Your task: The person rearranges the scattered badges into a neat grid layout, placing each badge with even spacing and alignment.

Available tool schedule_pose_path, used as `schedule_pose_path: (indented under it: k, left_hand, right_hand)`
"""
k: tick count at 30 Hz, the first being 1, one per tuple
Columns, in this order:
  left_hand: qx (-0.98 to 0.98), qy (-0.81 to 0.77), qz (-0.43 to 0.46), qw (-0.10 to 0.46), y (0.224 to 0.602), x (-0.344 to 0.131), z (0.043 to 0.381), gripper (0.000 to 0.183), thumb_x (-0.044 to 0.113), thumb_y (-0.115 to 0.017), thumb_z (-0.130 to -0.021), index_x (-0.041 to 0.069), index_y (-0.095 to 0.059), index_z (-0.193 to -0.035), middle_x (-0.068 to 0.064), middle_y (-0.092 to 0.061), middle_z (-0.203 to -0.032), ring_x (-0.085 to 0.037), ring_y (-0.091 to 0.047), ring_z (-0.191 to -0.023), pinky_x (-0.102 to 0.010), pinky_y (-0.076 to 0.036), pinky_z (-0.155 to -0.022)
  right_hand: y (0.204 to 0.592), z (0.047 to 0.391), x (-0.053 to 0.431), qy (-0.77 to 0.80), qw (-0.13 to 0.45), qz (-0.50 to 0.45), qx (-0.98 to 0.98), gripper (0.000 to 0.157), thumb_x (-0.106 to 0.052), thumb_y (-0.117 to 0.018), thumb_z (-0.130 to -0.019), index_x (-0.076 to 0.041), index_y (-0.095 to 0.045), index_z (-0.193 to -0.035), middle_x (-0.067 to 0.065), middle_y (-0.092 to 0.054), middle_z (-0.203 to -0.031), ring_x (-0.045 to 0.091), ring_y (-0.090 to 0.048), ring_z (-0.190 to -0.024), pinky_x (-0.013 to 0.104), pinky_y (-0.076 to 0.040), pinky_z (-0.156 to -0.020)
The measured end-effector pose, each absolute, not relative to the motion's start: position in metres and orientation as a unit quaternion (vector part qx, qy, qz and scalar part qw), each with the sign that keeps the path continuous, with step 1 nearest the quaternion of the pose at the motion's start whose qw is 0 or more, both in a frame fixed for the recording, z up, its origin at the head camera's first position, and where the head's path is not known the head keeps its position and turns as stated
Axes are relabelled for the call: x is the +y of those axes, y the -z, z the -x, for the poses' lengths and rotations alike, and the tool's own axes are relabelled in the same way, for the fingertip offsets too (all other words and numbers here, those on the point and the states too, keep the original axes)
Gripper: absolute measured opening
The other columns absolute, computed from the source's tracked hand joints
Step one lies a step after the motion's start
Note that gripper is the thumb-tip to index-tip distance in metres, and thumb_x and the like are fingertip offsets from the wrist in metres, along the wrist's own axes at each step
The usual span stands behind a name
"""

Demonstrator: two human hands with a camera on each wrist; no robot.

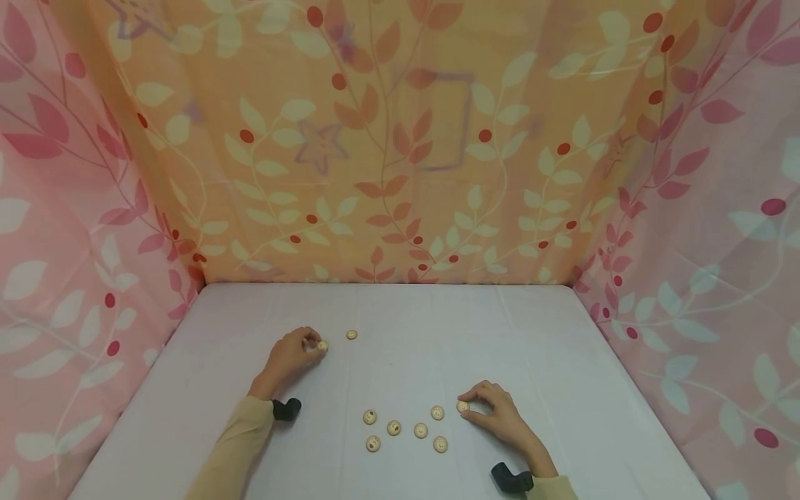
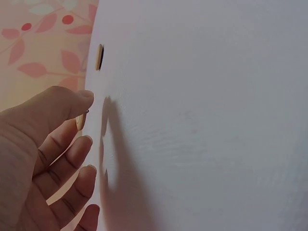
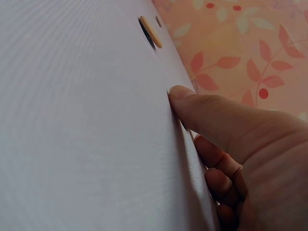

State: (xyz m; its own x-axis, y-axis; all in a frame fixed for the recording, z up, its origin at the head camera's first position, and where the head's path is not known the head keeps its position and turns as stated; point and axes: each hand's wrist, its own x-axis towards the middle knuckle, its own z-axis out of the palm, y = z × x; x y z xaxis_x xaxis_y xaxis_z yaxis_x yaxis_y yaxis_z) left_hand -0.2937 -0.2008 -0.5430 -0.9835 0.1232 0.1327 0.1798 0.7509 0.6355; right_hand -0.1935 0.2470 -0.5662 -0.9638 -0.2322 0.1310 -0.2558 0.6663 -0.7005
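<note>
On the far left of the table, my left hand (image 1: 297, 351) pinches a small round wooden disc (image 1: 322, 346) between thumb and fingers. In the left wrist view that disc (image 2: 81, 121) peeks out below the thumb, and the hand's shadow falls on the cloth beside it. Just beyond lies another wooden disc (image 1: 352, 335) by itself. My right hand (image 1: 498, 411), nearer the front, holds a disc (image 1: 462, 406) at its edges with thumb and finger, close over the cloth. From the right wrist, the thumb mostly hides that piece.
Several more pale discs, some with dark marks, lie between the hands, among them one disc (image 1: 394, 428) mid-group and another (image 1: 437, 412) nearest my right hand. White cloth covers the table (image 1: 500, 326). Leaf-patterned curtains (image 1: 387, 173) enclose its back and sides.
</note>
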Motion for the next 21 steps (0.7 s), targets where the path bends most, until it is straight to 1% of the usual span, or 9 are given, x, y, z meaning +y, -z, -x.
schedule_pose_path:
  k: [8,17,21]
  left_hand:
    - [-0.937,0.34,0.07,0.047,0.546,-0.203,0.305,0.021,0.027,-0.074,-0.077,0.013,-0.063,-0.089,0.0,-0.063,-0.083,-0.015,-0.052,-0.075,-0.031,-0.039,-0.063]
    - [-0.937,0.344,0.049,0.032,0.546,-0.204,0.314,0.025,0.028,-0.072,-0.079,0.011,-0.063,-0.094,-0.003,-0.062,-0.087,-0.017,-0.054,-0.079,-0.032,-0.039,-0.066]
    - [-0.934,0.352,0.051,0.041,0.546,-0.203,0.315,0.024,0.028,-0.071,-0.079,0.01,-0.063,-0.093,-0.003,-0.063,-0.086,-0.017,-0.053,-0.077,-0.032,-0.038,-0.065]
  right_hand:
    - [0.567,0.194,0.248,-0.384,0.017,-0.133,-0.914,0.023,-0.037,-0.075,-0.072,-0.035,-0.066,-0.093,-0.022,-0.057,-0.092,0.005,-0.045,-0.087,0.038,-0.028,-0.084]
    - [0.57,0.194,0.249,-0.385,0.017,-0.135,-0.913,0.023,-0.04,-0.075,-0.072,-0.036,-0.066,-0.094,-0.023,-0.057,-0.093,0.005,-0.046,-0.089,0.038,-0.028,-0.084]
    - [0.57,0.194,0.249,-0.387,0.019,-0.137,-0.912,0.023,-0.039,-0.075,-0.072,-0.036,-0.066,-0.094,-0.023,-0.057,-0.093,0.006,-0.046,-0.089,0.038,-0.027,-0.084]
